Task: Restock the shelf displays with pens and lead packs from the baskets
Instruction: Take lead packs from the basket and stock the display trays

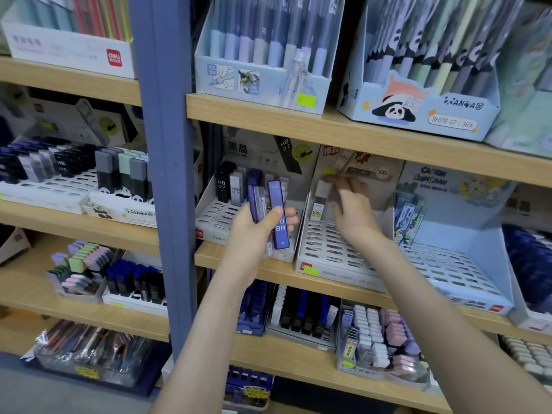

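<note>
Mostly unfinished: your left hand [256,234] grips slim purple plastic lead packs [279,218]; your right hand [352,208] reaches into the sparse white slotted display tray [328,249], grip unclear.

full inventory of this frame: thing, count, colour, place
lead packs in hand: several, purple-blue, fanned in the left hand
HB 07 tray: one, white slotted, middle shelf; a few black, clear and blue packs at its back
middle tray: one, white slotted, right of the HB 07 tray
white-capped pack: one, clear, back-left of the middle tray
blue tray: one, pale blue slotted, further right
pen box: one, pale blue, top shelf
panda box: one, pale blue, right of the pen box
shelf post: one, blue, left of the trays
left hand: holds the packs
right hand: at the middle tray's back; grip blurred
</note>
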### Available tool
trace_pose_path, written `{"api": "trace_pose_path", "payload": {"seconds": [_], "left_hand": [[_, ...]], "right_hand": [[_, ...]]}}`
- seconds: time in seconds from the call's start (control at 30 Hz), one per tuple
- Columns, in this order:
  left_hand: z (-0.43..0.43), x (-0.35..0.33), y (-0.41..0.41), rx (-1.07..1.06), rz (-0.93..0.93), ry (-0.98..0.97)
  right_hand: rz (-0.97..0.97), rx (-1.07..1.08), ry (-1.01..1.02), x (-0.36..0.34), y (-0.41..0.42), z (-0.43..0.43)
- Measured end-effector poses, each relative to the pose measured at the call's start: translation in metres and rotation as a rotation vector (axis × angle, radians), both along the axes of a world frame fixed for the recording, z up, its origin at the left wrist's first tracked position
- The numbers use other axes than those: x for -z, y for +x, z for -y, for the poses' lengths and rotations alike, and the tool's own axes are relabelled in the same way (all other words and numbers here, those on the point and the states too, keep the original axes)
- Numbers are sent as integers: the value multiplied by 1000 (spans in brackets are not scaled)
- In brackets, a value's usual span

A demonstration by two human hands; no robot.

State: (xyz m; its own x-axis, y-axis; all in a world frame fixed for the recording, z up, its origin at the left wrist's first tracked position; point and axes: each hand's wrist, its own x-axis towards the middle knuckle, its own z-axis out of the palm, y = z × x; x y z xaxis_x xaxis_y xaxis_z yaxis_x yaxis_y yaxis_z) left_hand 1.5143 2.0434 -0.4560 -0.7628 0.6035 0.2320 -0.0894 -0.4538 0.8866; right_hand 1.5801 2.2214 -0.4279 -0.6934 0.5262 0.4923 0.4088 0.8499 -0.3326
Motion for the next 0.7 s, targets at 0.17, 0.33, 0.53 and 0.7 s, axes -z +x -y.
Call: {"api": "trace_pose_path", "payload": {"seconds": [0.17, 0.33, 0.53, 0.7], "left_hand": [[-3, 0, 6, 13, 3, -18], [-10, -3, 19, 49, -17, -44], [-33, -5, 65, 186, -126, -124], [-72, -5, 123, 306, -183, -183]], "right_hand": [[96, 34, -64, -2, 8, 5], [83, -125, -42, -3, 33, 14], [-214, -188, 152, 0, 113, 8], [-440, 149, 156, 10, 204, -24]]}}
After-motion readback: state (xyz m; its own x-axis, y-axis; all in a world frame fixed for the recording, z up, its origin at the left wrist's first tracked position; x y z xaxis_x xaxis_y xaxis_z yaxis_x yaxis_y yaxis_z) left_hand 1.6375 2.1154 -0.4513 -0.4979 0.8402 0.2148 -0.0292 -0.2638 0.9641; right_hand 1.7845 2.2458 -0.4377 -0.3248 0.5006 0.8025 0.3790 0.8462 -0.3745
